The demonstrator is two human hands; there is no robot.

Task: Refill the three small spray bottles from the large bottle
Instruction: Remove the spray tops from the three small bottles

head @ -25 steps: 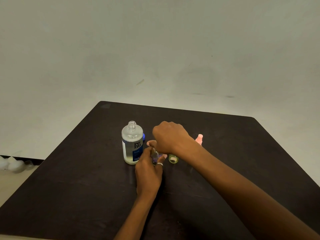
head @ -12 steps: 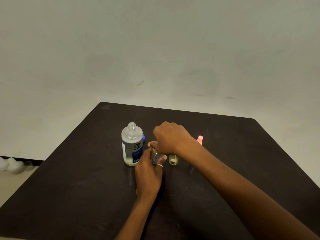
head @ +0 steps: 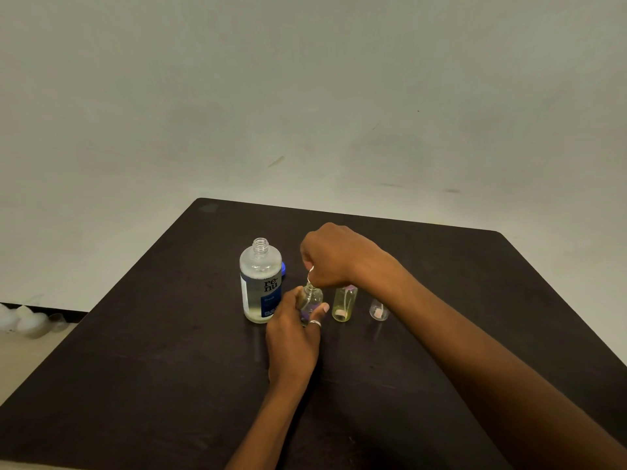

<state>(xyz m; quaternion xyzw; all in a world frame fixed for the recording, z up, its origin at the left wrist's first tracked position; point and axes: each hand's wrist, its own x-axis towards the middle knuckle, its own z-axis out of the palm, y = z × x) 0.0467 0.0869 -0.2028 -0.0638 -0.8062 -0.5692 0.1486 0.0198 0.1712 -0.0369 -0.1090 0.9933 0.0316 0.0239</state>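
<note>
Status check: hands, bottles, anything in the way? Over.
Left hand grips purple-tinted small bottle; right hand pinches its top. Large bottle uncapped, upright, close left. Yellow bottle and clear bottle stand to the right; nothing blocking.

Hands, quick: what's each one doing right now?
Left hand: holding the small bottle.
Right hand: pinching that bottle's spray top.

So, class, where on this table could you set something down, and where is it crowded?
Free: the table left of the large bottle, its far strip along the back edge, its far right corner. Crowded: the middle row, where the left hand grips a small bottle and the right hand pinches its sprayer.
</note>
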